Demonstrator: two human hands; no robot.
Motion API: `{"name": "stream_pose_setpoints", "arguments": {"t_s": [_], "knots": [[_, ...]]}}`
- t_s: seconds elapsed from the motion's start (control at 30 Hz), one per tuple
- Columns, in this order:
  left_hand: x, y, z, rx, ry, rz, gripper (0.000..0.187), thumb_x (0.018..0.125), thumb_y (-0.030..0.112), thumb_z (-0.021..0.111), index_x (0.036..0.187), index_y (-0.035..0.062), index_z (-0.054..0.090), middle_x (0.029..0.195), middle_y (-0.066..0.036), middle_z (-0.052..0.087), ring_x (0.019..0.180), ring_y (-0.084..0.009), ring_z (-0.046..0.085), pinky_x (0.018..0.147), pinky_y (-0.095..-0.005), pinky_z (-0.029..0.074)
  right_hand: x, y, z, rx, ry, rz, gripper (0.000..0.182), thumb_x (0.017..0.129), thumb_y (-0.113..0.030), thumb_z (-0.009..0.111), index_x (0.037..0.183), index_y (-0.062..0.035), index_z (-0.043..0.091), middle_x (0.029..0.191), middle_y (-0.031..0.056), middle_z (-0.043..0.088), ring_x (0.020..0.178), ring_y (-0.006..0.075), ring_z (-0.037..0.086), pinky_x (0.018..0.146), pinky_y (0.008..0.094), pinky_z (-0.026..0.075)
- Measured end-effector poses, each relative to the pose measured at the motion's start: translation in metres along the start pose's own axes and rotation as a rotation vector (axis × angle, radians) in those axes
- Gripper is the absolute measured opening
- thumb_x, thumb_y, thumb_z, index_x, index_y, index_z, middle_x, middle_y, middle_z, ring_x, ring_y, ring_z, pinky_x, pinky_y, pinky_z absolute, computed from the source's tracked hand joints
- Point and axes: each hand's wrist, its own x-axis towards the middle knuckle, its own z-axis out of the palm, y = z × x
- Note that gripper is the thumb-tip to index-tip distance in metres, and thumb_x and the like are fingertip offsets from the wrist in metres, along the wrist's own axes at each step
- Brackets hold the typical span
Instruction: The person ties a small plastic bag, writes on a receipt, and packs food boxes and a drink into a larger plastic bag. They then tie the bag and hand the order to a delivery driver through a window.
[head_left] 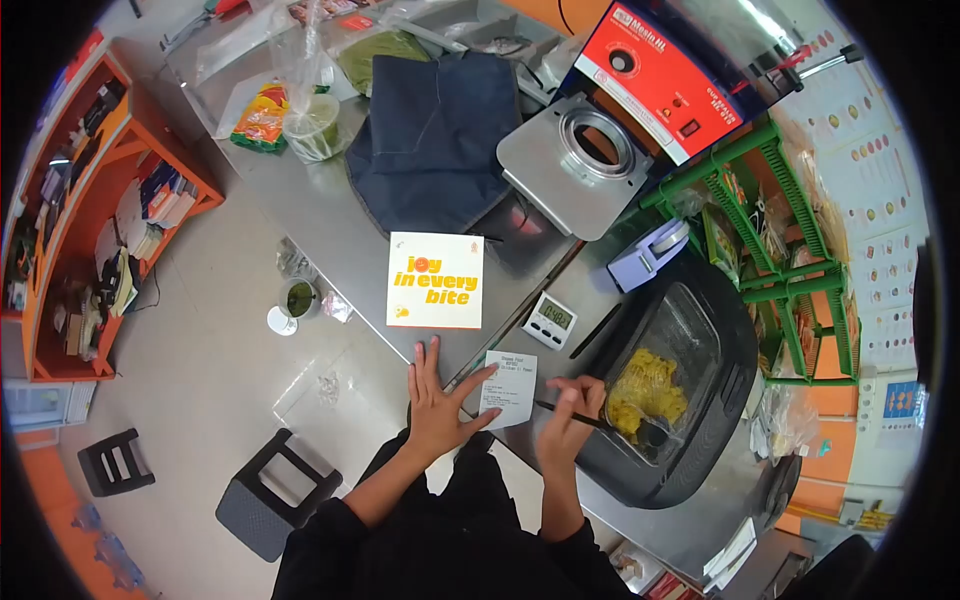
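My left hand (436,408) lies spread on the metal counter, its thumb and index finger on the left edge of a small printed receipt (514,385). Just right of the receipt, my right hand (568,418) grips a black pen (547,406), whose tip points at the paper's right side. Above my left hand sits a white box (435,281) with yellow and orange lettering. A small white digital timer (549,322) stands above the receipt. Beside my right hand is a black appliance (712,400) with yellow food (648,390) under a clear cover.
A red cup sealer (660,75) and a purple tape dispenser (648,255) stand at the upper right, near green baskets (750,215). Dark folded cloth (435,140) covers the counter's back. Black stools (270,500) are on the floor at lower left.
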Motion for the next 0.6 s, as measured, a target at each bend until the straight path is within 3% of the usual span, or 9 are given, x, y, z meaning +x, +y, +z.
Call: {"name": "stream_pose_setpoints", "arguments": {"t_s": [0.03, 0.1, 0.13, 0.17, 0.27, 0.37, 0.4, 0.5, 0.6], "knots": [[0.001, 0.0, 0.001, -0.003, -0.015, 0.0, 0.064, 0.069, 0.049, 0.077, 0.128, 0.0381, 0.055, 0.15, -0.028, 0.011, 0.14, -0.0506, 0.001, 0.107, -0.064, 0.01, -0.007, 0.0, 0.0, -0.009, -0.004, 0.011, 0.032, 0.097, -0.025, 0.045, 0.084, -0.0003, 0.062, 0.075, 0.005, 0.051, 0.058, 0.0172, 0.047, 0.054, 0.0289, 0.04], [0.003, 0.0, 0.002, 0.02, -0.022, -0.03, 0.066, 0.068, 0.049, 0.078, 0.129, 0.0381, 0.054, 0.15, -0.028, 0.01, 0.14, -0.0504, 0.0, 0.107, -0.0649, 0.01, -0.022, -0.003, 0.003, 0.603, -0.218, 0.574, 0.035, 0.099, -0.028, 0.041, 0.089, -0.0009, 0.061, 0.078, 0.0015, 0.052, 0.057, 0.0103, 0.041, 0.052, 0.0239, 0.036], [0.003, 0.0, 0.003, 0.017, -0.034, -0.032, 0.066, 0.068, 0.049, 0.078, 0.129, 0.0381, 0.054, 0.15, -0.028, 0.01, 0.14, -0.0504, 0.0, 0.107, -0.0649, 0.01, -0.028, -0.003, 0.009, 0.546, -0.291, 0.666, 0.027, 0.098, -0.022, 0.046, 0.094, -0.0005, 0.061, 0.081, 0.0021, 0.057, 0.061, 0.0073, 0.048, 0.055, 0.0208, 0.04], [0.003, 0.0, 0.004, 0.011, -0.03, -0.036, 0.067, 0.068, 0.049, 0.078, 0.13, 0.0381, 0.054, 0.151, -0.029, 0.009, 0.14, -0.0505, 0.0, 0.107, -0.0653, 0.01, -0.033, -0.007, 0.015, 0.539, -0.293, 0.675, 0.027, 0.098, -0.022, 0.046, 0.094, -0.0005, 0.061, 0.081, 0.0021, 0.057, 0.061, 0.0073, 0.048, 0.055, 0.0208, 0.04], [0.005, -0.001, 0.005, 0.009, -0.033, -0.041, 0.069, 0.067, 0.049, 0.078, 0.13, 0.0383, 0.053, 0.151, -0.029, 0.008, 0.14, -0.0505, -0.001, 0.106, -0.0658, 0.009, -0.046, -0.006, 0.033, 0.745, -0.219, 0.636, 0.01, 0.086, 0.001, 0.061, 0.096, 0.0032, 0.061, 0.085, 0.0074, 0.064, 0.076, 0.0096, 0.062, 0.066, 0.0199, 0.048], [0.006, -0.001, -0.002, -0.01, -0.083, -0.04, 0.071, 0.067, 0.048, 0.079, 0.132, 0.0384, 0.052, 0.152, -0.028, 0.005, 0.14, -0.0505, -0.003, 0.106, -0.0658, 0.008, -0.067, 0.008, 0.042, 0.567, -0.167, 0.497, 0.009, 0.086, -0.001, 0.063, 0.093, 0.004, 0.062, 0.079, 0.005, 0.064, 0.07, 0.0061, 0.059, 0.06, 0.0169, 0.045], [0.006, -0.001, -0.003, -0.033, -0.116, -0.043, 0.072, 0.067, 0.047, 0.079, 0.133, 0.0384, 0.051, 0.152, -0.028, 0.003, 0.14, -0.0505, -0.004, 0.107, -0.0657, 0.006, -0.063, 0.002, 0.04, 0.538, -0.168, 0.567, 0.009, 0.082, -0.003, 0.067, 0.089, 0.0013, 0.065, 0.071, 0.0039, 0.064, 0.062, 0.0055, 0.059, 0.056, 0.0187, 0.045], [0.005, -0.006, -0.002, -0.005, -0.125, -0.001, 0.074, 0.067, 0.044, 0.079, 0.134, 0.0379, 0.049, 0.153, -0.027, 0.001, 0.139, -0.0505, -0.008, 0.107, -0.0661, 0.004, -0.067, 0.004, 0.043, 0.42, -0.153, 0.493, 0.008, 0.086, -0.003, 0.064, 0.091, 0.0028, 0.063, 0.07, 0.001, 0.063, 0.058, 0.0009, 0.051, 0.051, 0.0153, 0.038], [0.007, -0.007, -0.004, -0.03, -0.158, -0.004, 0.073, 0.068, 0.042, 0.078, 0.135, 0.037, 0.049, 0.153, -0.027, 0.001, 0.139, -0.0507, -0.009, 0.106, -0.0667, 0.003, -0.067, -0.004, 0.043, 0.383, -0.15, 0.413, 0.009, 0.086, -0.005, 0.064, 0.091, 0.0022, 0.064, 0.069, 0.0027, 0.064, 0.058, 0.0024, 0.054, 0.052, 0.0159, 0.04]]}}
